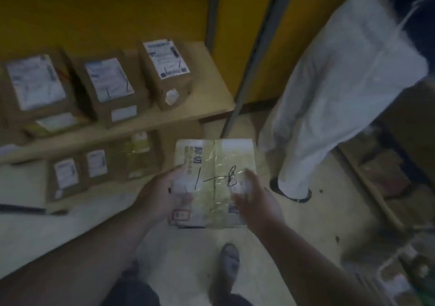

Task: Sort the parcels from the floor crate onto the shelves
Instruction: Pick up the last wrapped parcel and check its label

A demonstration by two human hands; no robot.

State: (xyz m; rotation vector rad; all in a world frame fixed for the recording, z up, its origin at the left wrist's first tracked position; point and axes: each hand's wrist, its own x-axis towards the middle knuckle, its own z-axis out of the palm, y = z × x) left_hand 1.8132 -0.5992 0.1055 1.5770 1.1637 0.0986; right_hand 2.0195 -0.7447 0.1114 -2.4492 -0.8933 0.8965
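Observation:
A flat pale parcel (219, 162), wrapped in clear tape with black marker writing on top, is held level in front of me above the floor. My left hand (164, 195) grips its left edge, thumb on top. My right hand (254, 197) grips the right near edge, fingers blurred over the top. The wooden shelf (207, 94) lies just ahead to the left, carrying three brown labelled boxes (110, 86). A lower shelf level holds more labelled boxes (94, 167).
Another person in white trousers (341, 94) stands close at the right, one dark shoe (292, 192) on the floor. A grey shelf post (249, 75) rises between us. Cluttered goods (400, 277) fill the lower right. My own foot (229, 265) shows below.

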